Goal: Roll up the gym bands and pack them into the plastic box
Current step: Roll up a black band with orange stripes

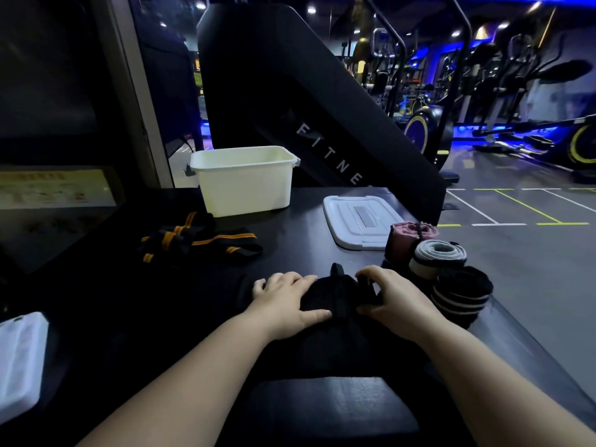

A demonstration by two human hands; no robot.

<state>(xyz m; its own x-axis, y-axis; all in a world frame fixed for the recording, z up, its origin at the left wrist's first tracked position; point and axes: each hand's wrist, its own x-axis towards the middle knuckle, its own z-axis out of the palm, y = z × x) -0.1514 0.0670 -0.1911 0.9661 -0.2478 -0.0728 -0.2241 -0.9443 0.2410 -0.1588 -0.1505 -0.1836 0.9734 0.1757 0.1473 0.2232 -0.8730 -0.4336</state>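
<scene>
Black band (333,293): dark woven fabric, partly rolled into a thick cylinder near the middle of the worktop (300,250). A loose tail runs toward the near edge.
Left hand (285,301): fingers curved over the roll's left end, thumb on its near side, holding it.
Right hand (398,301): fingers hooked over the right end, thumb below, holding it.
Roll vs grip: lies directly between both hands, touching each.
Plastic box (245,188): white, rectangular, smooth-walled, open. It stands at the far edge, well apart from the hands.
Lid (361,221): pale, flat, ribbed, near the right edge.
Finished rolls: maroon roll (409,240), grey roll (435,256) and striped black roll (461,295), lined along the right edge.
Orange-striped band (200,240): unrolled, crumpled, left of centre.
</scene>
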